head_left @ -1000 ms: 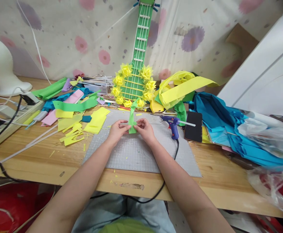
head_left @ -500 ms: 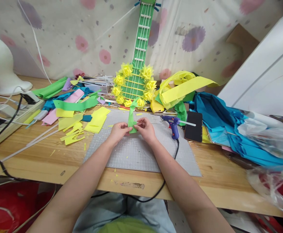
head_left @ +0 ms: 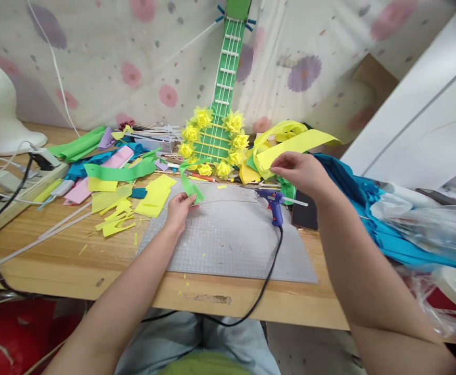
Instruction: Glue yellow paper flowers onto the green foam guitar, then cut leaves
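Observation:
My left hand pinches the lower end of a green crepe paper strip above the grey cutting mat. The strip's upper end curls toward the green paper guitar, which stands at the back, ringed by yellow paper flowers. My right hand is raised to the right, its thumb and fingers pressed together; whatever may be between them is too small to make out. Below it, a purple glue gun with a white glue stick rests on the mat. A thin dark line runs across the mat.
Yellow paper scraps and a green strip lie on the left. Yellow crepe paper is heaped behind my right hand. A phone and blue crepe paper sit at right. The glue gun's cord hangs over the table edge.
My right hand has let go of the green strip and moved up and right, over the phone. My left hand has shifted slightly left with the strip.

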